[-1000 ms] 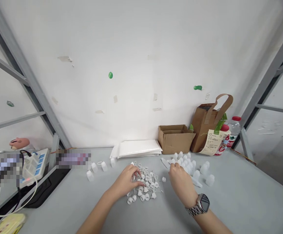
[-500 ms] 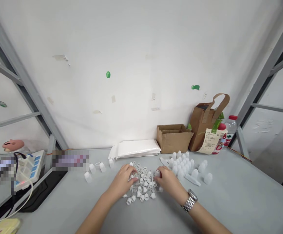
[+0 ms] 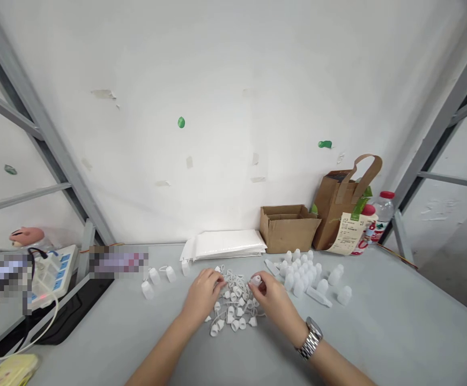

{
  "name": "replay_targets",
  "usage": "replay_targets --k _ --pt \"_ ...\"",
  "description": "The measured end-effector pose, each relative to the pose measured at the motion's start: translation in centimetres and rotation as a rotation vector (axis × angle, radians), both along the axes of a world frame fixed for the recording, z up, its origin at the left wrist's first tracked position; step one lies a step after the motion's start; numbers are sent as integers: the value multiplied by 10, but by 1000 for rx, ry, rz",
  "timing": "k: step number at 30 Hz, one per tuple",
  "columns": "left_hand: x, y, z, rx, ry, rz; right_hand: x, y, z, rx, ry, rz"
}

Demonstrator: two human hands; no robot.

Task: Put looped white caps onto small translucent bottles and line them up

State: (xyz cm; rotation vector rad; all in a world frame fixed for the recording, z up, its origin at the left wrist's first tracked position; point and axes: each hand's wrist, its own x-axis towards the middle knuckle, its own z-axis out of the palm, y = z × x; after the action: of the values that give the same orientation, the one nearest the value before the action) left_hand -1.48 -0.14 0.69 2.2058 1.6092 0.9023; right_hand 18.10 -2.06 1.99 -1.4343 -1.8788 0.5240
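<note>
Between my two hands lies a loose pile of small white caps with looped straps point(image 3: 235, 311). My left hand point(image 3: 203, 292) is at the pile's left edge, fingers curled together; what they hold, if anything, is hidden. On the other side, my right hand point(image 3: 271, 295), with a metal watch on the wrist, pinches a small translucent bottle point(image 3: 256, 280) between thumb and fingers, its end pointing up. Several more translucent bottles point(image 3: 301, 273) stand in a cluster beyond that hand. To the left, several capped bottles point(image 3: 170, 274) stand in a loose row.
White envelopes point(image 3: 225, 244) and an open cardboard box point(image 3: 289, 233) sit against the wall. Right of them are a brown paper bag point(image 3: 333, 214) and a red-capped bottle point(image 3: 383, 214). A power strip point(image 3: 58, 279) with cables and a black mat point(image 3: 72, 313) lie at left.
My right hand has raised and turned the bottle so its end shows over the pile. My left hand's fingers have drawn closer together and shifted slightly up off the caps.
</note>
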Motion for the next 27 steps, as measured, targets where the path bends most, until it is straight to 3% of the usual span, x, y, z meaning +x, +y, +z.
replay_targets --k 5,8,12,20,27 --pt "5 0 6 -66 -434 88 -4 -7 6 -27 187 114" --pt "12 -2 10 -237 -721 27 -8 -13 7 -114 255 168" --pt "19 -8 15 -365 -948 -18 -13 -16 6 -60 227 198" --pt "23 -14 20 -413 -1093 -12 -16 -18 3 -237 370 268" --pt "26 -17 21 -407 -970 -19 -17 -15 4 -138 218 172"
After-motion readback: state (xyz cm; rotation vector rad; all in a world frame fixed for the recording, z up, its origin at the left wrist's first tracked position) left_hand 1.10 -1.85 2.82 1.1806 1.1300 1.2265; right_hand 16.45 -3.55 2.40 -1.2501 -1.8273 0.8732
